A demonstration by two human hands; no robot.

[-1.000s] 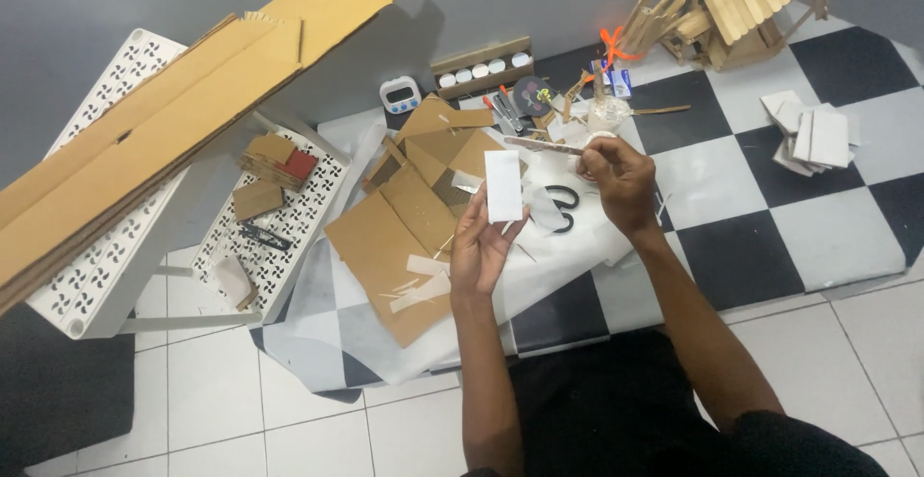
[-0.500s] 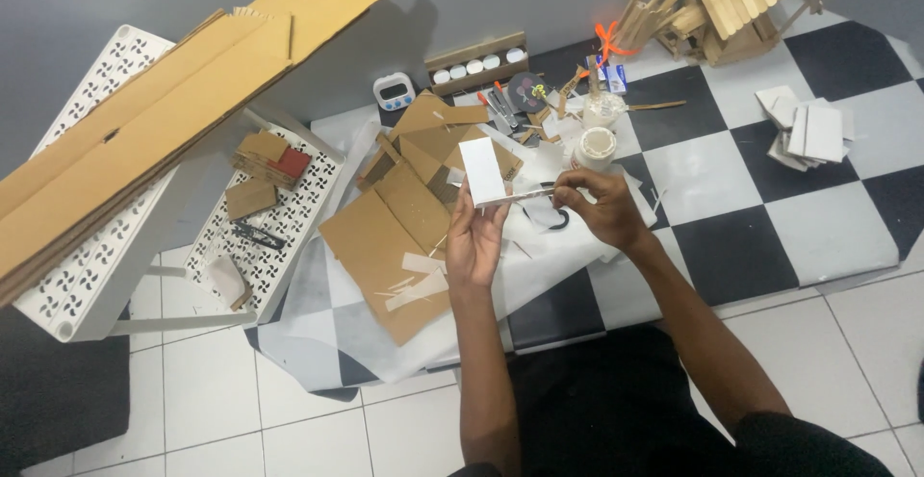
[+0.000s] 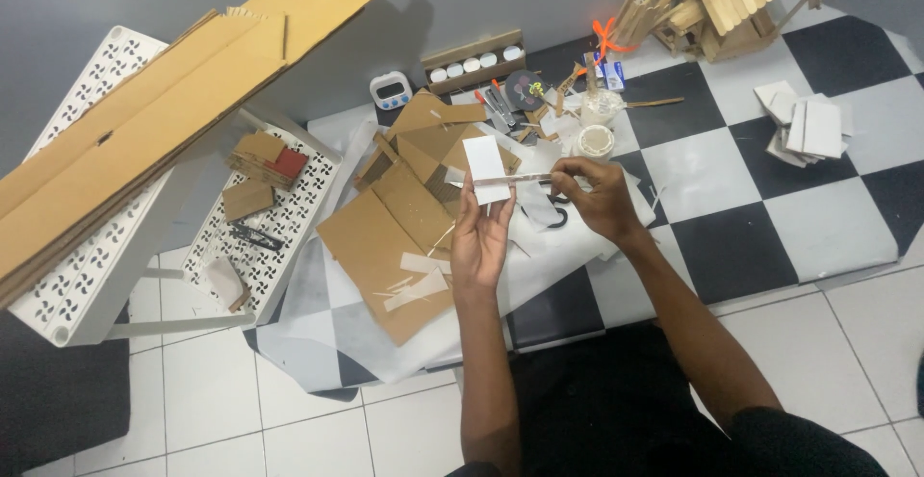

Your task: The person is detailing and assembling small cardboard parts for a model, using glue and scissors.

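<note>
My left hand (image 3: 480, 236) holds a small white rectangular card (image 3: 485, 166) upright by its lower edge, above brown cardboard pieces (image 3: 399, 217). My right hand (image 3: 595, 196) grips one end of a thin metal ruler (image 3: 505, 180) laid across the lower part of the card. Black-handled scissors (image 3: 553, 209) lie on white paper just beneath my right hand, partly hidden by it.
Long cardboard sheets (image 3: 164, 102) lean over a white perforated rack (image 3: 91, 246) at the left. A small white timer (image 3: 391, 90), a tape roll (image 3: 595, 140), pens and a craft-stick house (image 3: 736, 0) sit at the back. A stack of white cards (image 3: 807, 126) lies at right.
My right hand came from the right, picked up the ruler and brought it across the card. My left hand with the card shifted slightly left and up.
</note>
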